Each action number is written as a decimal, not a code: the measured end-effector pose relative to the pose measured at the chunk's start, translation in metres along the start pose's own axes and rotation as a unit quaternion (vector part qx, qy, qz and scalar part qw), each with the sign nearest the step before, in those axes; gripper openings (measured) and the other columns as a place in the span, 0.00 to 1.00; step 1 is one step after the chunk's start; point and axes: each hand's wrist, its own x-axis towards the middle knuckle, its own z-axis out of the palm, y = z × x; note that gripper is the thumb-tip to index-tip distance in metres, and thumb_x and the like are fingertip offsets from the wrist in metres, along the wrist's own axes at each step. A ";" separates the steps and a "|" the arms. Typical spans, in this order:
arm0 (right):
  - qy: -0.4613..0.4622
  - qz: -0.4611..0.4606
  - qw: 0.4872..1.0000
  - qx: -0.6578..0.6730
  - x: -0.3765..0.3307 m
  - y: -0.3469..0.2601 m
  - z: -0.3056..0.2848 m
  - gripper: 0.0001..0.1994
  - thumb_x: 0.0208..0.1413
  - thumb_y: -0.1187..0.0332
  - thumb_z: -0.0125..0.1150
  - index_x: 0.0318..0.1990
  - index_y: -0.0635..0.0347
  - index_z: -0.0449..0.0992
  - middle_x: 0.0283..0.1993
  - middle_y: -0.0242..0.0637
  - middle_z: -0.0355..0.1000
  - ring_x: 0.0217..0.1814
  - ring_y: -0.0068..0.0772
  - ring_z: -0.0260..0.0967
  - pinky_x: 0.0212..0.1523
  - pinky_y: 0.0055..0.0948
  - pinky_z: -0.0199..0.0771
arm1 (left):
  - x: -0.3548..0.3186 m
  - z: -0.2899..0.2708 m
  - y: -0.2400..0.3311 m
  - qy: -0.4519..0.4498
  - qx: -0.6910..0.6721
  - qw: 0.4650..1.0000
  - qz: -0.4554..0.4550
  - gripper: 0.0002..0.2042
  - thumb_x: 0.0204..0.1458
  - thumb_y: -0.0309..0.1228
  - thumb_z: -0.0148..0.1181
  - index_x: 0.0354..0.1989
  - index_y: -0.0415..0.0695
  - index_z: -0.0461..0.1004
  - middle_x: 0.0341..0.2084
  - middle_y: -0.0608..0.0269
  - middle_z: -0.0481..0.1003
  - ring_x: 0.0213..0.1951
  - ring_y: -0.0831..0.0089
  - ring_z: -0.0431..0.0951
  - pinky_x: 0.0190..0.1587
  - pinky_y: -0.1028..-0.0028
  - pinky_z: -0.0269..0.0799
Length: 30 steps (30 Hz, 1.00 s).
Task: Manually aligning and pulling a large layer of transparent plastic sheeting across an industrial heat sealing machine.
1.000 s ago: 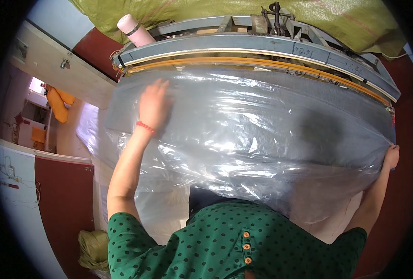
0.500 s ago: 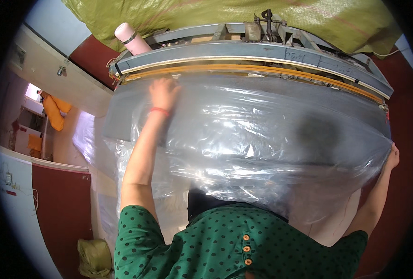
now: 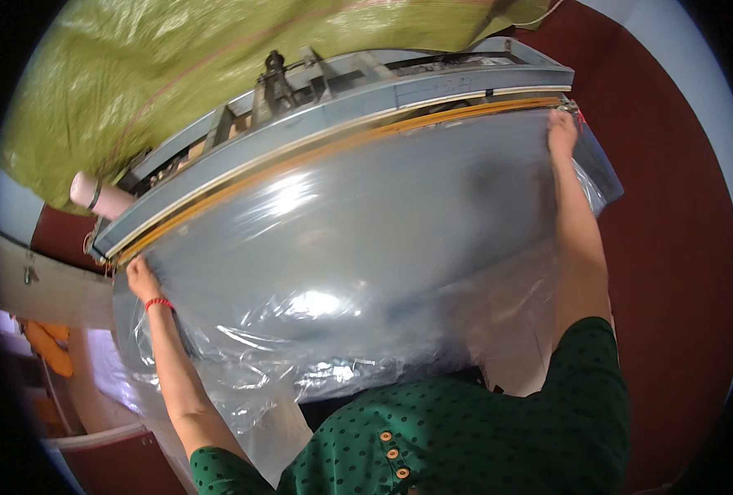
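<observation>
Two hands: both are gripping one clear plastic sheet (image 3: 358, 272), which is lying across the grey sealing machine (image 3: 342, 107).
Left hand (image 3: 141, 278): fingers are pinching the sheet's near-left corner.
Right hand (image 3: 561, 132): fingers are closing on the far-right corner by the orange sealing strip (image 3: 342, 148).
Risk: uneven pulling is likely to wrinkle or tear the film.
Packages: green woven sack (image 3: 177, 74) is lying behind; pink roll (image 3: 98, 195) at left.

A packing workshop: long grey sealing machine (image 3: 342, 124), clear plastic sheeting (image 3: 342, 272), green woven sack (image 3: 177, 74).
</observation>
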 end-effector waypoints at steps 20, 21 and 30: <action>0.058 0.178 0.977 0.104 0.008 -0.078 0.022 0.06 0.53 0.69 0.49 0.35 0.61 0.64 0.22 0.36 0.66 0.13 0.23 0.63 0.12 0.20 0.59 | 0.025 0.014 0.007 0.002 -0.052 0.997 -0.065 0.11 0.47 0.28 0.45 0.15 0.43 0.65 0.11 0.71 0.64 0.11 0.83 0.60 0.13 0.82 0.53; 0.055 0.177 0.977 0.106 0.006 -0.077 0.021 0.06 0.53 0.69 0.49 0.35 0.61 0.64 0.22 0.36 0.66 0.13 0.23 0.63 0.12 0.20 0.59 | 0.019 0.020 0.014 0.023 -0.087 0.993 -0.077 0.11 0.48 0.30 0.47 0.15 0.43 0.66 0.11 0.71 0.64 0.12 0.82 0.60 0.14 0.82 0.53; 0.048 -0.145 0.979 -0.137 -0.011 -0.147 0.000 0.12 0.51 0.62 0.54 0.36 0.61 0.73 0.34 0.41 0.70 0.40 0.38 0.67 0.41 0.32 0.64 | -0.016 -0.028 0.087 -0.177 -0.122 0.976 -0.019 0.03 0.50 0.27 0.52 0.32 0.42 0.69 0.25 0.71 0.69 0.27 0.84 0.66 0.29 0.84 0.61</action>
